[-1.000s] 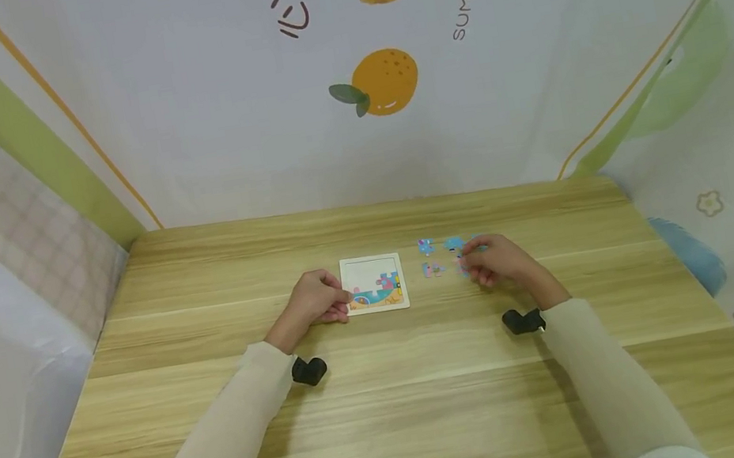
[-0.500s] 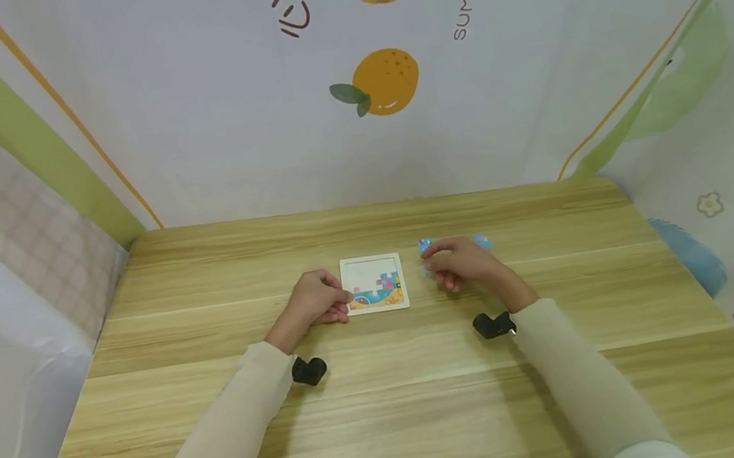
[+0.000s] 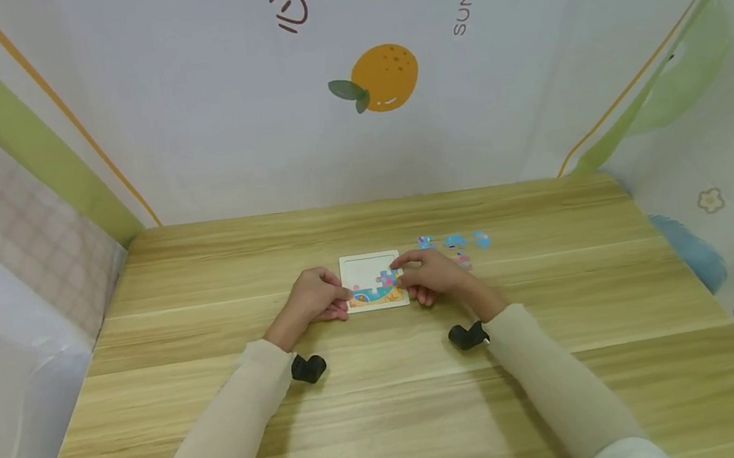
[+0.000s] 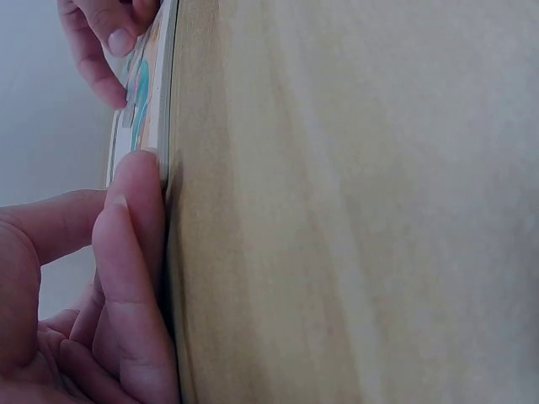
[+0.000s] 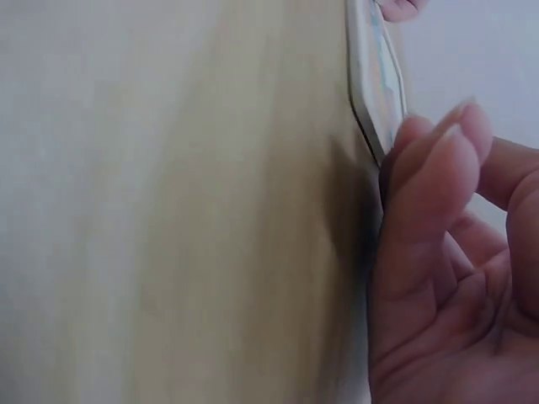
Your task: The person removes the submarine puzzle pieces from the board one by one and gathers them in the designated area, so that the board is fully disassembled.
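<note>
A small white puzzle tray (image 3: 361, 271) lies flat on the table, with joined jigsaw pieces (image 3: 372, 296) along its bottom and lower right. My left hand (image 3: 314, 296) holds the tray's left edge, thumb on top. At the tray's right side, my right hand (image 3: 435, 276) pinches a puzzle piece (image 4: 129, 113) over the fitted pieces; the fingers hide most of it. In the right wrist view, curled fingertips (image 5: 459, 156) cover the tray's near corner.
Several loose blue and pink pieces lie right of the tray, among them a blue piece (image 3: 455, 240) and a pink one (image 3: 463, 260) beside my right hand. The wooden table (image 3: 394, 401) meets a white printed curtain (image 3: 237, 137) at its back edge.
My right hand has moved left from the loose pieces to the tray's right side, carrying a piece. The left hand stays on the tray's edge.
</note>
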